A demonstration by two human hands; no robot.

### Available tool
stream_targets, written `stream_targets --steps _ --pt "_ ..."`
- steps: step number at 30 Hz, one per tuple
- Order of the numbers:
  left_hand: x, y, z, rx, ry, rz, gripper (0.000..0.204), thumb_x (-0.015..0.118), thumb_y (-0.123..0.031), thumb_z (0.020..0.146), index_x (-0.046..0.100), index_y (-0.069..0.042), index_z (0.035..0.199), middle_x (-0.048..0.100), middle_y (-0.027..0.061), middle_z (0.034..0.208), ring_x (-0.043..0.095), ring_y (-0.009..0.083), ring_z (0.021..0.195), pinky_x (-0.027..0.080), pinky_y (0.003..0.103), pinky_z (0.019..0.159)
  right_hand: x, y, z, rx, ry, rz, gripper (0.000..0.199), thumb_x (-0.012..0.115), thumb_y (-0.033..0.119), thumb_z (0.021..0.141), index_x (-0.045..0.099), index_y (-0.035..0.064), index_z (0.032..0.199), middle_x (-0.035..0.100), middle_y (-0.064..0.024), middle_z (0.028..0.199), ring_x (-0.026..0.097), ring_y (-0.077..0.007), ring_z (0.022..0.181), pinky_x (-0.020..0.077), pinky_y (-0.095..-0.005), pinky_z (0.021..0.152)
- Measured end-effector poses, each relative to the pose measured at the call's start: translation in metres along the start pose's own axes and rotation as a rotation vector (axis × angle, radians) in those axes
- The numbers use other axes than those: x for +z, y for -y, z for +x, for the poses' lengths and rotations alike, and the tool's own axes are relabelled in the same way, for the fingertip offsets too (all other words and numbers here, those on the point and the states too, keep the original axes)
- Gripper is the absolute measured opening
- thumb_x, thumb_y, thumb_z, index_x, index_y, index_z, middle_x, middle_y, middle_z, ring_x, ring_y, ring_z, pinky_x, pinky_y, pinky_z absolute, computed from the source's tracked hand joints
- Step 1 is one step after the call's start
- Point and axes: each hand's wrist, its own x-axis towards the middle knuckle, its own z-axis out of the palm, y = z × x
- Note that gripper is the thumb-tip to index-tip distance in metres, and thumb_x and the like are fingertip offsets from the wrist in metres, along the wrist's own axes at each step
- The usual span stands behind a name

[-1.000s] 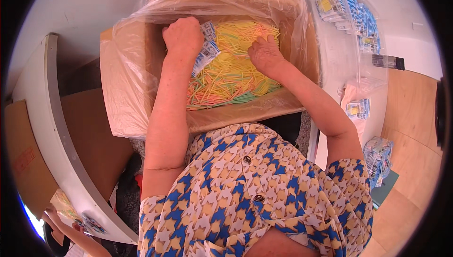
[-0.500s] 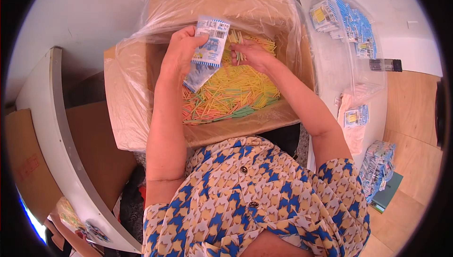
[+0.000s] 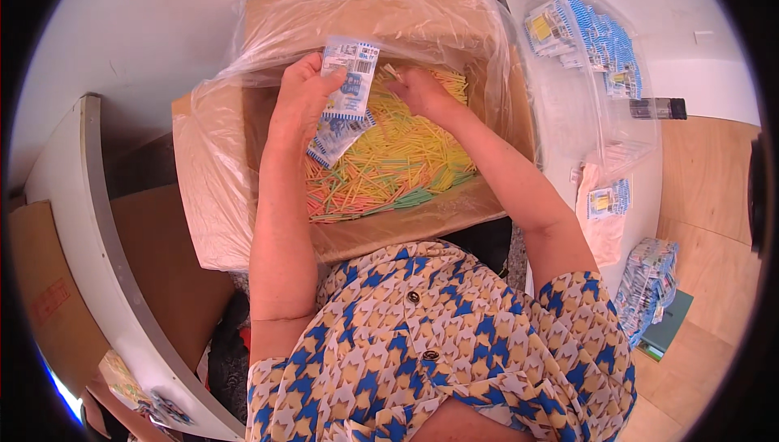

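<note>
My left hand (image 3: 299, 99) is closed on a small white-and-blue plastic packet (image 3: 350, 89), thumb across its face. A second, clearer packet (image 3: 341, 137) hangs below it, over the heap; whether my fingers grip it too is hard to tell. My right hand (image 3: 428, 96) is bent round a few thin sticks (image 3: 393, 73), their pale ends poking out toward the packet. Both hands are above a cardboard box (image 3: 398, 232) lined with clear plastic. Inside lies a heap of thin yellow, pink and green sticks (image 3: 406, 154).
On the right, a clear plastic bin (image 3: 560, 117) holds several filled packets (image 3: 604, 44). One packet (image 3: 604, 200) lies on a pink cloth (image 3: 599, 235). A stack of packets (image 3: 647, 284) is farther down. A white panel edge (image 3: 114, 223) stands at left, with another person's arm (image 3: 122, 409) beyond.
My right hand has turned and drawn its fingers in around the sticks, a little to the left. My left hand with the packets has shifted slightly left and down.
</note>
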Motion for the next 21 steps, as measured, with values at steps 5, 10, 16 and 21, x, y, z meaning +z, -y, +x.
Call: stream_targets --steps 5,10,16,21 --pt "-0.002 0.001 0.0 0.011 -0.016 0.018 0.018 0.055 0.001 0.084 0.06 0.002 0.101 0.066 0.0068 0.089 0.061 0.0108 0.073 0.05 0.026 0.065 -0.002 -0.026 -0.003 -0.427 -0.455 -0.603 0.028 0.056 0.03 0.091 0.058 0.0016 0.087 0.062 -0.0099 0.075 0.058 -0.0162 0.056 0.0466 -0.0316 0.048" --pt "-0.001 0.002 -0.004 -0.034 0.017 -0.015 0.017 0.057 0.0 0.085 0.061 0.001 0.102 0.067 0.0067 0.091 0.063 0.0113 0.075 0.051 0.026 0.067 0.013 -0.011 -0.029 0.045 0.133 0.738 0.024 0.055 0.029 0.093 0.054 0.0077 0.081 0.055 -0.0026 0.067 0.052 -0.0121 0.055 0.0388 -0.0265 0.044" --pt "0.0 0.0 -0.002 -0.033 0.078 -0.09 0.018 0.058 0.0 0.085 0.061 0.001 0.102 0.067 0.0068 0.091 0.063 0.0116 0.075 0.052 0.027 0.068 0.017 0.01 -0.002 -0.027 0.037 0.993 0.017 0.058 0.022 0.091 0.051 0.0076 0.085 0.048 -0.0006 0.064 0.044 -0.0087 0.049 0.0302 -0.0238 0.036" --pt "0.002 -0.001 -0.002 -0.037 0.058 -0.098 0.017 0.056 0.0 0.086 0.06 0.002 0.102 0.067 0.0073 0.089 0.063 0.0121 0.072 0.053 0.028 0.063 0.013 0.008 0.012 0.029 0.023 0.941 0.015 0.06 0.019 0.09 0.053 0.0067 0.094 0.046 0.0002 0.062 0.04 -0.0071 0.046 0.0268 -0.0215 0.035"
